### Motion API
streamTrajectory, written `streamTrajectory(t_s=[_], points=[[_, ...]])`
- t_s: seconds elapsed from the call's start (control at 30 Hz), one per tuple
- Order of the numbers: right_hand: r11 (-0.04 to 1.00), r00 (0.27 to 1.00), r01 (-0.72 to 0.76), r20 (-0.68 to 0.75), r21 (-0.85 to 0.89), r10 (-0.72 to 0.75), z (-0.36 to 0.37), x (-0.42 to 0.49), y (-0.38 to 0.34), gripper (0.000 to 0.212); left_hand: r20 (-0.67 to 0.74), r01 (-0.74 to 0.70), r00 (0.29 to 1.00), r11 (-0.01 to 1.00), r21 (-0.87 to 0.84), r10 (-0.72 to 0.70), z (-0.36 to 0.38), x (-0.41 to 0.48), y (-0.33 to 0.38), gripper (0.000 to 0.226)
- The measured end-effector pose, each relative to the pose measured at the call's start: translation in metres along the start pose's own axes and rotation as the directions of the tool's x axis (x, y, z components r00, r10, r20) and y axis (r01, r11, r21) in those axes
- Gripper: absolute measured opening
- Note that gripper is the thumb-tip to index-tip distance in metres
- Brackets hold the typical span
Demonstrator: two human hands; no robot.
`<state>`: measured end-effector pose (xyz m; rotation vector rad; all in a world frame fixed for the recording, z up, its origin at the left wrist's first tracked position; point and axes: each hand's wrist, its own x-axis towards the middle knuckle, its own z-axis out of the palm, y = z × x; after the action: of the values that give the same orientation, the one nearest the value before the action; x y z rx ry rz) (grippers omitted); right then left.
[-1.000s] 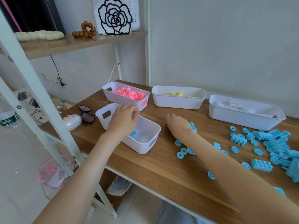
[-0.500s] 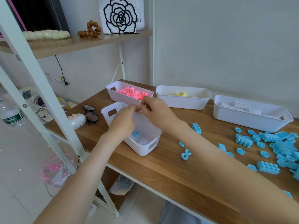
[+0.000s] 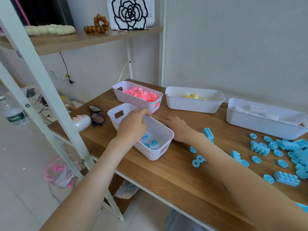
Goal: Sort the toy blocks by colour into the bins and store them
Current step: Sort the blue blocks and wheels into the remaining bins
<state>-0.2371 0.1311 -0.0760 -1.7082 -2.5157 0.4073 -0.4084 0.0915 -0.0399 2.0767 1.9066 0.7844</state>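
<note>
The step in hand is the blue round of sorting. The blue bin [image 3: 155, 154] stands near the front-left corner of the surface [image 3: 175, 177] and holds only a few blue wheels [image 3: 154, 142] on its floor.

The left hand [image 3: 133, 125] hangs over this bin, back upward, with its fingers bent toward the far rim. I cannot tell whether it grips the rim or holds a piece, because the palm faces away.

The right hand [image 3: 178, 129] lies low just beside the bin's right wall, fingers fairly straight, with nothing showing in it. A studded blue brick [image 3: 208, 133] sits just beside its wrist.

Most of the loose blue blocks [image 3: 291, 145] are spread toward the right edge, with a few wheels [image 3: 198, 160] near the middle of the front edge.

Along the far edge stand the pink bin [image 3: 136, 102], the yellow bin [image 3: 191, 104] and the bin of white blocks [image 3: 260, 125], each already filled with its own colour.

By my reading the sorting is far along, with blue alone left. The next move calls for the right hand to reach right, gather loose blue pieces and carry them over the rim. The left hand would do well to steady the light bin.
</note>
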Motion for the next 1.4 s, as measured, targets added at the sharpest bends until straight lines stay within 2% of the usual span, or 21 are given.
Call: streamTrajectory(t_s=[0.07,0.2,0.27,0.33,0.4,0.47,0.5,0.57,0.63,0.7,0.73,0.77,0.83,0.9,0.93,0.97,1.03,1.1,1.2,1.3,1.4], points=[[1.0,0.995,0.005,-0.098,0.022,-0.003,-0.001,-0.003,0.006,0.009,-0.015,0.007,1.0,1.0,0.001,-0.007,0.002,0.0,0.004,0.036],[0.974,0.958,-0.078,-0.254,0.215,0.133,-0.018,-0.017,0.009,0.013,-0.057,0.032,0.998,0.999,-0.006,-0.032,0.01,0.001,0.014,0.036],[0.958,0.898,-0.007,-0.419,0.287,0.132,-0.032,-0.034,0.004,0.021,-0.069,0.04,0.997,0.999,-0.013,-0.041,0.016,0.001,0.022,0.037],[0.949,0.859,0.118,-0.509,0.293,0.05,-0.045,-0.053,-0.003,0.021,-0.043,0.006,0.999,1.0,-0.009,-0.006,0.022,0.001,0.033,0.04],[0.94,0.888,0.218,-0.452,0.26,-0.081,-0.051,-0.067,-0.006,0.022,0.011,-0.052,0.999,0.998,0.018,0.052,0.029,0.0,0.044,0.044],[0.954,0.919,0.239,-0.359,0.18,-0.162,-0.052,-0.077,0.001,0.03,0.043,-0.085,0.996,0.996,0.033,0.084,0.034,0.0,0.055,0.048],[0.96,0.925,0.209,-0.356,0.188,-0.132,-0.051,-0.082,0.009,0.032,0.05,-0.084,0.995,0.996,0.038,0.082,0.037,0.0,0.06,0.05],[0.938,0.918,0.121,-0.396,0.324,0.018,-0.05,-0.089,0.028,0.032,0.012,-0.044,0.999,0.999,0.019,0.044,0.04,0.001,0.065,0.049],[0.927,0.91,-0.021,-0.376,0.376,0.173,-0.044,-0.094,0.054,0.035,-0.051,-0.025,0.998,0.998,-0.059,0.022,0.042,0.002,0.07,0.045],[0.95,0.941,-0.24,-0.191,0.199,0.278,-0.033,-0.097,0.075,0.043,-0.116,-0.064,0.992,0.982,-0.178,0.044,0.044,0.001,0.074,0.041],[0.951,0.95,-0.297,-0.075,0.088,0.304,-0.027,-0.1,0.08,0.048,-0.143,-0.102,0.987,0.968,-0.23,0.07,0.047,-0.001,0.078,0.038],[0.949,0.949,-0.314,0.015,0.019,0.314,-0.022,-0.102,0.083,0.051,-0.168,-0.145,0.98,0.953,-0.265,0.103,0.05,-0.004,0.081,0.036],[0.954,0.952,-0.301,0.054,-0.007,0.301,-0.018,-0.105,0.082,0.048,-0.225,-0.244,0.957,0.929,-0.278,0.184,0.056,-0.012,0.088,0.033],[0.958,0.958,-0.288,0.001,0.019,0.288,-0.02,-0.107,0.082,0.041,-0.292,-0.394,0.898,0.897,-0.199,0.329,0.061,-0.024,0.092,0.029],[0.959,0.959,-0.283,-0.018,0.031,0.283,-0.02,-0.108,0.083,0.036,-0.302,-0.494,0.846,0.859,-0.135,0.439,0.064,-0.031,0.093,0.027],[0.961,0.961,-0.274,-0.038,0.049,0.276,-0.021,-0.11,0.084,0.032,-0.287,-0.6,0.777,0.797,-0.071,0.56,0.067,-0.037,0.094,0.026],[0.961,0.96,-0.259,-0.079,0.101,0.267,-0.021,-0.116,0.09,0.025,-0.168,-0.766,0.634,0.643,-0.003,0.755,0.074,-0.05,0.092,0.027],[0.955,0.954,-0.265,-0.106,0.129,0.279,-0.021,-0.121,0.093,0.023,-0.062,-0.827,0.56,0.562,0.016,0.826,0.079,-0.061,0.089,0.027],[0.952,0.946,-0.288,-0.126,0.105,0.3,-0.02,-0.126,0.096,0.025,0.012,-0.855,0.515,0.512,0.079,0.857,0.084,-0.071,0.083,0.03],[0.959,0.949,-0.274,-0.14,0.067,0.281,-0.018,-0.128,0.092,0.027,0.081,-0.838,0.54,0.526,0.145,0.838,0.087,-0.069,0.075,0.037],[0.956,0.944,-0.284,-0.156,0.069,0.291,-0.016,-0.132,0.087,0.03,0.182,-0.752,0.658,0.651,0.103,0.731,0.083,-0.063,0.071,0.053]])
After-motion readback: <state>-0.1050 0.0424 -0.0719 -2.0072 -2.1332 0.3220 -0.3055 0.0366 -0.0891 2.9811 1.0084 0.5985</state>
